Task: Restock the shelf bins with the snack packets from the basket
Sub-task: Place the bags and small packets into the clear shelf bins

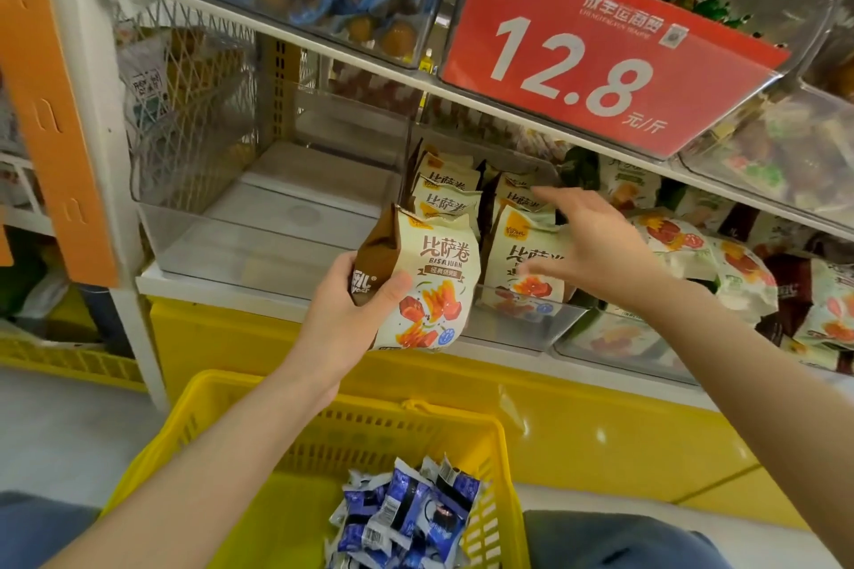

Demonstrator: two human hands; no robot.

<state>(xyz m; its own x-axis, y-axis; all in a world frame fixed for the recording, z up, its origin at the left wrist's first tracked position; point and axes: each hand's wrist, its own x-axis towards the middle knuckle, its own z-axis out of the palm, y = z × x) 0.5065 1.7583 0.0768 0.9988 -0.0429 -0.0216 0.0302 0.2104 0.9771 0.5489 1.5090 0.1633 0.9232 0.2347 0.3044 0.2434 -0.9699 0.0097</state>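
Our left hand [351, 314] grips a cream-and-brown snack packet [430, 286] by its brown side, thumb across the front. It holds the packet upright, just in front of the clear shelf bin [531, 330]. Inside that bin stand rows of matching packets [446, 201]. Our right hand [596, 254] hovers over them, fingers [554, 195] spread and straight, holding nothing. It hides part of the front packet, and we cannot tell whether it touches. Below, the yellow basket [185, 430] holds blue packets [406, 517], cut off by the lower edge. A red price sign [600, 51] covers the blurred bin above.
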